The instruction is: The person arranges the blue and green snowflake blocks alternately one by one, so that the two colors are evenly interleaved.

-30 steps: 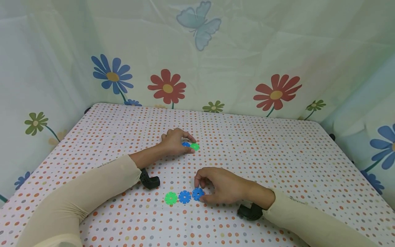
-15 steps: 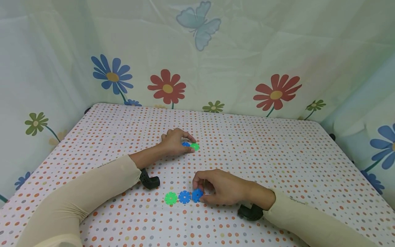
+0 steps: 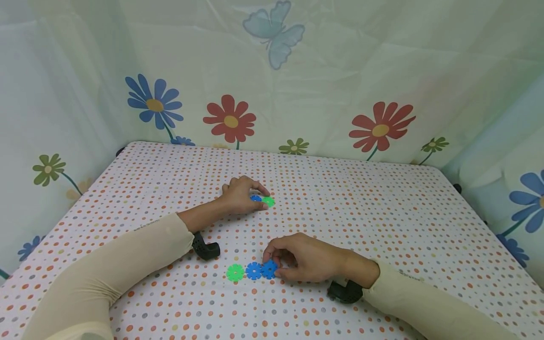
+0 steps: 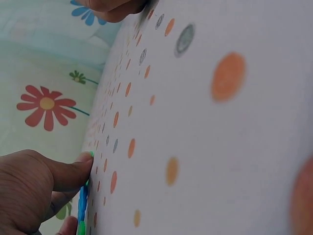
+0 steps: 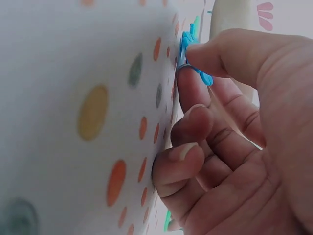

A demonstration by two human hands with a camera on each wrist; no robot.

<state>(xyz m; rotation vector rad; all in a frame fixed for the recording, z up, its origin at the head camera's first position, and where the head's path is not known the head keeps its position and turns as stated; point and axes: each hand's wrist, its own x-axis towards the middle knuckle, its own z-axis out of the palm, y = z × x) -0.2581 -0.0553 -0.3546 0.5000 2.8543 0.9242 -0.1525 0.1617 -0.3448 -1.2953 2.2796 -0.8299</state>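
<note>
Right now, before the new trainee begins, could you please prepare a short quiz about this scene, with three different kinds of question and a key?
1. Multiple choice: in the head view, what colour is the leftmost visible disc? A) blue B) green C) red
2. True or false: the right hand pinches a green disc.
3. Open question: which hand is farther forward over the table?

Key:
1. B.
2. False; it pinches a blue disc.
3. The left hand.

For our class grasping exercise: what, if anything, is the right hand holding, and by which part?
The right hand pinches the rightmost blue disc by its rim.
</note>
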